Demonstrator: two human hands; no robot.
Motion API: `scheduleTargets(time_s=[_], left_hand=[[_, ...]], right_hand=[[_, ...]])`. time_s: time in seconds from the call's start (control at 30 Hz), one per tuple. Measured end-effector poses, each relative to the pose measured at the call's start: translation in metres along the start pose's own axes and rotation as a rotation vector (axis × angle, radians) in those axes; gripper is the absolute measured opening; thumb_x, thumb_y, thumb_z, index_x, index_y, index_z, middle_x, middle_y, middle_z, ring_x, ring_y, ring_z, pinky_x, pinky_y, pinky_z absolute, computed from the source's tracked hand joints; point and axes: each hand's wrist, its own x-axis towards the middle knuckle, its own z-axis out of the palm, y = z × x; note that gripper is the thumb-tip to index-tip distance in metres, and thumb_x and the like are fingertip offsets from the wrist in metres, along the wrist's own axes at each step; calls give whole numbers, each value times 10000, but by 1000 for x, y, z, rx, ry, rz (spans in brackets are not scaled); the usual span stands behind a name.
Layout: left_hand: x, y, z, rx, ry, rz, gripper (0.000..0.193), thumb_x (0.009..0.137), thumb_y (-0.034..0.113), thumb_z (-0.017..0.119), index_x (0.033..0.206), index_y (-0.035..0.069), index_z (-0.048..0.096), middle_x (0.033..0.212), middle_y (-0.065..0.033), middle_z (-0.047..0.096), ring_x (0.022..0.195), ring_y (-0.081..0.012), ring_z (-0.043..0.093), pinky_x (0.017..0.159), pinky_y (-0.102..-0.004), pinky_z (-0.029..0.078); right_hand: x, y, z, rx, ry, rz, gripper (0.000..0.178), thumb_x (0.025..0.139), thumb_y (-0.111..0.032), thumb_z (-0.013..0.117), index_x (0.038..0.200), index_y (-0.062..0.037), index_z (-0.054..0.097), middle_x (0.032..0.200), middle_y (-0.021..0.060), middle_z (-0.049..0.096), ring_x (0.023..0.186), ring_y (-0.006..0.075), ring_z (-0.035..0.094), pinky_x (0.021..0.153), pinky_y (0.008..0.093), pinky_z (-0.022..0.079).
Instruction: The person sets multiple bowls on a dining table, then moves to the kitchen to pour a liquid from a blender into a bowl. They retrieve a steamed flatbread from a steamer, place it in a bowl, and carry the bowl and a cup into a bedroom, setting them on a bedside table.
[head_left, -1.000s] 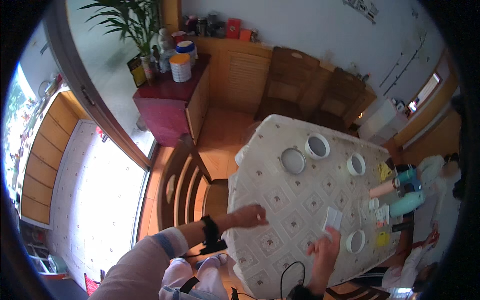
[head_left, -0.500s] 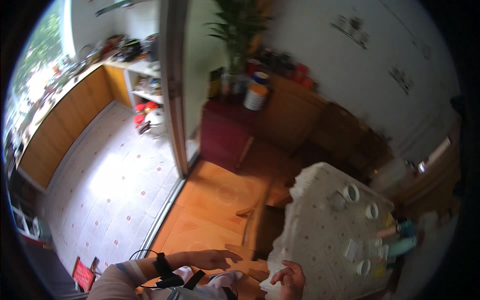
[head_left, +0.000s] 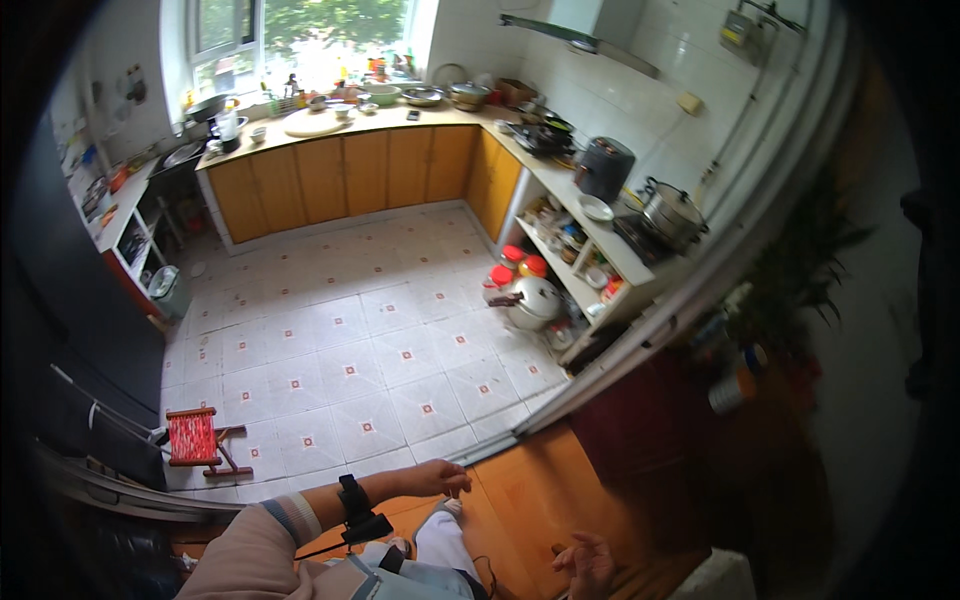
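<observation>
Our right hand hangs, fingers bent and apart, near the covered table at lower right — likely heavy, its cover apt to slip, best gripped beneath the edge. Our left hand droops — whether its fingers close, we cannot tell.

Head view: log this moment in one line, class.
left hand: seemingly empty, above orange floor | right hand: seemingly empty, left of tablecloth | red stool: on tiles

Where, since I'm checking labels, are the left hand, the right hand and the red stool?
Left hand [head_left: 436, 478]: head view, middle of hand.
Right hand [head_left: 588, 564]: head view, middle of hand.
Red stool [head_left: 192, 438]: head view, seat.
</observation>
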Motion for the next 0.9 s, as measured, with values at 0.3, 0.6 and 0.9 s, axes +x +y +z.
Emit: scheduleTargets(time_s=[0.3, 0.6, 0.9], left_hand=[[-185, -239, -124, 520, 790, -623, 337, 818, 312, 538, 802, 4, 675, 750, -225, 649, 727, -356, 644, 697, -420, 507], [-263, -356, 25, -797, 1398, -633, 138, 844, 71, 547, 795, -14, 644, 637, -123, 622, 505, -207, 600, 456, -342, 505], [-197, -364, -297, -572, 1200, -742, 244, 837, 186, 508, 775, 66, 711, 724, -115, 685, 622, -206, 661, 606, -360, 535]], right_hand=[[208, 15, 41, -43, -122, 32, 214, 919, -152, 600, 1057, 10, 576, 652, 21, 508, 579, 117, 516, 559, 257, 463], [376, 36, 156, -73, -335, 140, 162, 925, -115, 593, 1010, 23, 591, 620, 34, 542, 560, 119, 549, 553, 260, 480], [543, 50, 367, -242, -385, 127, 160, 922, -54, 552, 1052, 22, 605, 720, 58, 615, 659, 112, 595, 621, 239, 486]])
